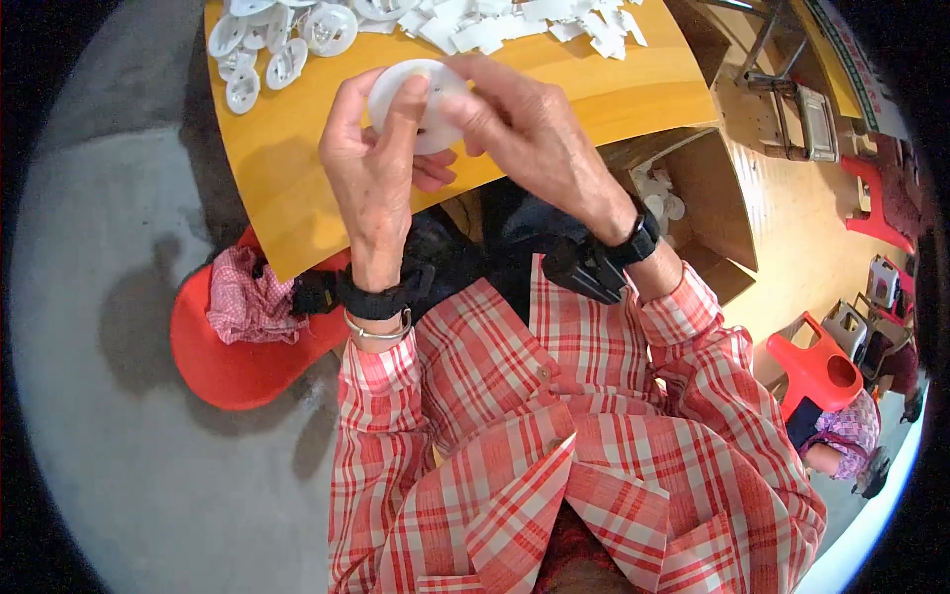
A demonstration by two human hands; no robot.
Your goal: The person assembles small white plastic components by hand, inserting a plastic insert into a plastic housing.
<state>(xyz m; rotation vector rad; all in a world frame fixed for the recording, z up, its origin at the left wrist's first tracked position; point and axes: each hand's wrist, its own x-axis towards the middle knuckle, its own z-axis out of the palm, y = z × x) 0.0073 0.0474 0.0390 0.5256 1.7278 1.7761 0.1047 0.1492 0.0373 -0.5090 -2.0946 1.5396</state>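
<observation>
A white round plastic disc (437, 89) is held up over the near edge of the yellow table (287, 188). My left hand (371, 173) grips its left side, with the thumb pressed on its face and the fingers behind. My right hand (544, 134) closes on the right side of the same disc, thumb on the front near the rim. Small dark holes show in the disc between the thumbs. Beyond my left hand lies a heap of similar white round parts (330, 30). A pile of flat white strips (485, 32) lies beyond the disc.
An open cardboard box (708, 188) with white round pieces inside stands below the table, near my right forearm. At left is a red seat (223, 361) with a pink patterned cloth (247, 302) on it. Farther right are a red stool (821, 366) and another person (846, 436).
</observation>
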